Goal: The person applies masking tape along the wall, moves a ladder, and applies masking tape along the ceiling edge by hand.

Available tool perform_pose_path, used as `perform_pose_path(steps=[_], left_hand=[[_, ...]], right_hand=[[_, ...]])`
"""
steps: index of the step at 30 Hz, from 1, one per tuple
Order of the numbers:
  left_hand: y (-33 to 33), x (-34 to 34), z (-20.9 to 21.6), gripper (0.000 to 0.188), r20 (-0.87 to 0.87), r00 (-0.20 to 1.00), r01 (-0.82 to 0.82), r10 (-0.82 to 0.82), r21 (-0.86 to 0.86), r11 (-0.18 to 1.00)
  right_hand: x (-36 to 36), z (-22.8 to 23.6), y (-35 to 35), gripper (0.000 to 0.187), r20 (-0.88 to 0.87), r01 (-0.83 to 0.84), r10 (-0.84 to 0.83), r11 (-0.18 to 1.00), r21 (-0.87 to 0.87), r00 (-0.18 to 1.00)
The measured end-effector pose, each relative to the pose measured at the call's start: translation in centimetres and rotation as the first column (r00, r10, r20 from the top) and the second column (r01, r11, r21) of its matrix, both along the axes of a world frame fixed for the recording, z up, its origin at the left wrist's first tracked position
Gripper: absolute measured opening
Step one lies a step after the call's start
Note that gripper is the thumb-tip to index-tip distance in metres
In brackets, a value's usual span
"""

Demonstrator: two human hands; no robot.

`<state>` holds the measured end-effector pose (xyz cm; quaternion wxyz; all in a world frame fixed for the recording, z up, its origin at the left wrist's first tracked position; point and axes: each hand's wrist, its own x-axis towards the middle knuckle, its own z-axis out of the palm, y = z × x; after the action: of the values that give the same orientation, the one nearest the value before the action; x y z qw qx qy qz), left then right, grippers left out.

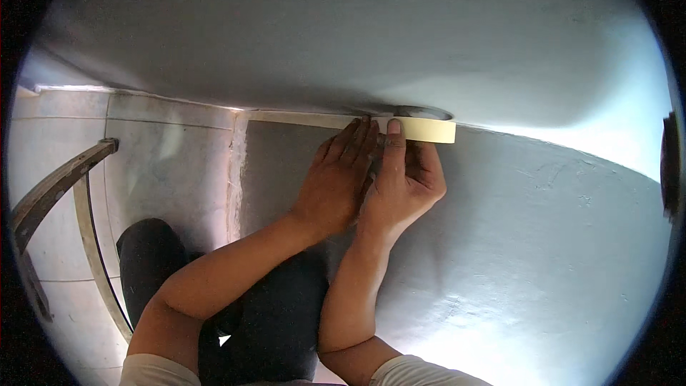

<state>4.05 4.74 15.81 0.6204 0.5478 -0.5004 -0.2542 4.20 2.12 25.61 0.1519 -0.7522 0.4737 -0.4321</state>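
A pale yellow roll of masking tape (pixel 431 131) is gripped in my right hand (pixel 400 193), with the thumb on its outer face and the fingers below it. The roll sits against the seam where two grey surfaces meet. Just left of it, my left hand (pixel 332 189) lies with its fingers stretched out and together, their tips on that seam. A narrow, pale tape-like strip (pixel 293 121) runs along the seam left of my fingertips. My left fingers and the roll hide where the strip joins the roll.
A broad grey surface (pixel 321 36) fills the top, and a darker grey one (pixel 514 236) lies below the seam. Pale tiles (pixel 168 164) are on the left, with a worn curved wooden piece (pixel 61 186) in front. My dark-clothed legs (pixel 264 314) are underneath my arms.
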Motion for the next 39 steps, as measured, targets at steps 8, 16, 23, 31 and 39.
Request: perform_pose_path(steps=[8, 16, 23, 31, 39], left_hand=[[0.2, -0.3, -0.4, 0.090, -0.086, 0.996, 0.032, -0.032, -0.003, 0.999], [0.4, 0.7, -1.5, 0.088, -0.084, 0.992, 0.093, -0.095, -0.036, 0.995], [0.5, 0.9, -0.9, 0.085, -0.141, 0.981, 0.125, -0.135, -0.079, 0.989], [0.4, 0.9, -1.1, 0.085, -0.087, 0.988, 0.127, -0.131, -0.054, 0.990], [0.5, 0.8, -0.5, 0.085, -0.144, 0.978, 0.147, -0.151, -0.038, 0.988]], right_hand=[[0.5, 0.2, 0.0, 0.013, -0.049, 0.002, -0.011, 0.984, -0.176, 0.999], [0.9, 0.6, -0.2, 0.013, -0.048, 0.066, -0.080, 0.968, -0.241, 0.996], [1.1, 4.1, 0.3, 0.016, 0.486, -0.137, 0.087, 0.988, 0.068, 0.870], [1.0, 4.5, 0.5, 0.018, 0.580, -0.165, 0.103, 0.985, 0.055, 0.808], [0.7, 4.6, -0.4, 0.021, 0.273, -0.019, 0.076, 0.978, -0.207, 0.959]])
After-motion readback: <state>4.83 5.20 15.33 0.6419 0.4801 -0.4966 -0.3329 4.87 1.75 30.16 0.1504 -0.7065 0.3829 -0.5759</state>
